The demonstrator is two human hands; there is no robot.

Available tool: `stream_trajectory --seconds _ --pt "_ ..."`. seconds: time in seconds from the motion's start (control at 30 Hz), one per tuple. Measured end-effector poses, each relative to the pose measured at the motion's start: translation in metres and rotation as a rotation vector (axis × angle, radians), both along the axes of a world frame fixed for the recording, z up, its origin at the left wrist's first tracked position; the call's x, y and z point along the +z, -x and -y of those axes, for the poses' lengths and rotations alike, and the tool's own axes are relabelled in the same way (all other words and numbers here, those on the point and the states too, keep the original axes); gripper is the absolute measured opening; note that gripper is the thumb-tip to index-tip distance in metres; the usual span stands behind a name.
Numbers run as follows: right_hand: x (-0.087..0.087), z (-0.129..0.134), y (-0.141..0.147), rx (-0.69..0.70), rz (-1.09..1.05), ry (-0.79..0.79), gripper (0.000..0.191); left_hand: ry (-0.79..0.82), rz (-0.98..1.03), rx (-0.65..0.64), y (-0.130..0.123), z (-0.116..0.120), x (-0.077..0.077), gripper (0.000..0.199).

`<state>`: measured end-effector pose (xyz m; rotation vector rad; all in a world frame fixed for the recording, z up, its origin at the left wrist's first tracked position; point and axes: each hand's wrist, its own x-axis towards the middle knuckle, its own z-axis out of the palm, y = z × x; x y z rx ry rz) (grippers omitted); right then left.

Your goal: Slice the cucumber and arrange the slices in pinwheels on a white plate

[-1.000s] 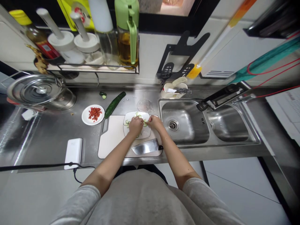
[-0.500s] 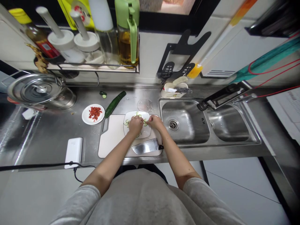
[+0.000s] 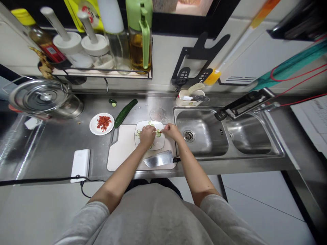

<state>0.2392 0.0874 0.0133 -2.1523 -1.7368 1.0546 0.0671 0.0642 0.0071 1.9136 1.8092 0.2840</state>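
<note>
On the cutting board (image 3: 122, 149) stands a white square plate (image 3: 138, 143) with thin cucumber slices (image 3: 158, 133) laid around it. My left hand (image 3: 147, 135) is over the middle of the plate, fingers curled and pinched together; whatever they hold is too small to name. At the plate's right rim my right hand (image 3: 171, 131) has its fingertips pinched beside a group of slices, and what sits between them cannot be made out. A cleaver (image 3: 158, 159) lies on the board in front of the plate, its black handle pointing right.
A round white plate (image 3: 93, 128) of chopped red pieces (image 3: 103, 123) and a partly cut cucumber (image 3: 125, 114) lie left and behind. Further left are a white power bank (image 3: 80, 165) with a cable and a lidded steel pot (image 3: 66, 107). A double sink (image 3: 204, 136) is at right.
My right hand has shifted slightly right, away from my left hand, uncovering more of the cucumber slices at the plate's right side. My left hand stays nearly in place.
</note>
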Motion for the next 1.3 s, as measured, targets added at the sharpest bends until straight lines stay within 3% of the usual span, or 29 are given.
stream_trajectory --seconds 0.13,0.4,0.93,1.3 --pt "0.003 0.003 -0.007 0.006 -0.006 -0.095 0.014 0.002 -0.007 0.040 0.007 0.000 0.000 0.014" --pt "-0.005 0.014 0.012 0.250 0.185 -0.221 0.013 -0.012 0.010 -0.026 -0.004 0.004 -0.004 0.018" --pt "-0.006 0.018 0.021 0.352 0.321 -0.137 0.024 0.024 -0.035 -0.020 -0.016 -0.003 -0.008 0.017" --pt "-0.007 0.019 0.019 0.300 0.287 -0.158 0.022 0.050 -0.021 -0.004 -0.015 -0.006 -0.010 0.016"
